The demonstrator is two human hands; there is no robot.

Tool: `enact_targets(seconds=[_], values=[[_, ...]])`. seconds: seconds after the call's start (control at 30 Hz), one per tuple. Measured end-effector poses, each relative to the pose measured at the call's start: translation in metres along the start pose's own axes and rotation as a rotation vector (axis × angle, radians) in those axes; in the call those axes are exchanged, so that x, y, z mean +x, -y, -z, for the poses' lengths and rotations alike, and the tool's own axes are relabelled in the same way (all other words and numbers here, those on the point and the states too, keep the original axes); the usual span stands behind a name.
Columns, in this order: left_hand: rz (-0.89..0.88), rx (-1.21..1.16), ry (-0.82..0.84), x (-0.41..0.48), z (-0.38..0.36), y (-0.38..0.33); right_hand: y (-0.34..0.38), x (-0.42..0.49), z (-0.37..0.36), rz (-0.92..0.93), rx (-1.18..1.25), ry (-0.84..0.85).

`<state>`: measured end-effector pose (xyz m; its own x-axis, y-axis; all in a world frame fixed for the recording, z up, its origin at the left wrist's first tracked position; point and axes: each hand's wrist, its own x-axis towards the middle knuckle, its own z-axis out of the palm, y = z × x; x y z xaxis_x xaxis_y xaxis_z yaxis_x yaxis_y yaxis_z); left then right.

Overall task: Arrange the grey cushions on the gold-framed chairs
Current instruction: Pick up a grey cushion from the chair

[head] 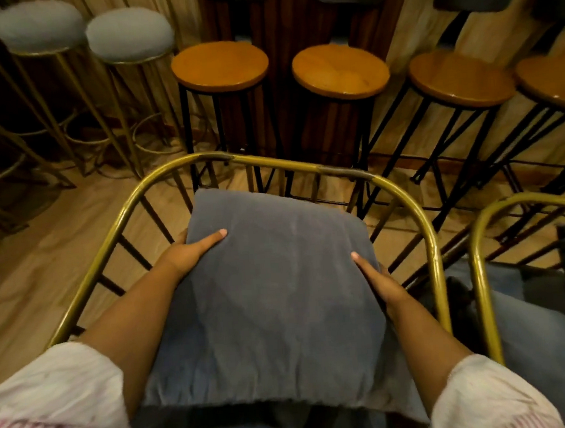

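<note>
Grey cushion (272,280) sits mid-frame inside the gold-framed chair (428,238), your left hand (191,252) and right hand (381,282) gripping its sides. It looks nearly placed; the chair at right (479,268) already seems cushioned.

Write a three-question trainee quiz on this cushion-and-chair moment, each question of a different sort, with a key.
1. True or false: both hands grip the grey cushion, the left hand on its left edge and the right hand on its right edge.
2. Multiple choice: the wooden-topped stools behind the gold-framed chair have legs that are A) gold, B) black, C) white.
3. Fill in: the round-seated stools at the far left have grey padded tops and ____ coloured frames.

Key: 1 true; 2 B; 3 gold.
</note>
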<state>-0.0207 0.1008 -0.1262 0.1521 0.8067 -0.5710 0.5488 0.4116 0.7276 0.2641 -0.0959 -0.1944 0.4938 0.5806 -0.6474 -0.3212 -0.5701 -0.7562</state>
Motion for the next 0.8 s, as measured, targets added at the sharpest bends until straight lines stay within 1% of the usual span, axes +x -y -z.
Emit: enact_targets(seconds=[0.1,0.23,0.4,0.5,0.63,0.73,0.8], values=[[-0.115,-0.012,-0.084,-0.049,0.015,-0.007,0.019,-0.041,0.003,0.09,0.07,-0.005],[-0.316,-0.024,-0.113,-0.118,0.046,-0.024,0.037,-0.112,0.011,0.229,0.157,-0.033],[-0.481,-0.032,-0.123,-0.198,0.062,-0.054,0.048,-0.195,0.036,0.368,0.223,-0.077],[-0.574,-0.016,-0.041,-0.231,0.048,-0.074,0.044,-0.238,0.065,0.415,0.282,-0.157],[-0.631,-0.029,0.057,-0.258,0.01,-0.089,0.033,-0.282,0.112,0.429,0.332,-0.298],[-0.639,-0.027,0.212,-0.274,-0.036,-0.095,0.021,-0.314,0.158,0.454,0.303,-0.393],[-0.652,-0.012,0.286,-0.288,-0.074,-0.101,0.011,-0.332,0.195,0.439,0.295,-0.476]])
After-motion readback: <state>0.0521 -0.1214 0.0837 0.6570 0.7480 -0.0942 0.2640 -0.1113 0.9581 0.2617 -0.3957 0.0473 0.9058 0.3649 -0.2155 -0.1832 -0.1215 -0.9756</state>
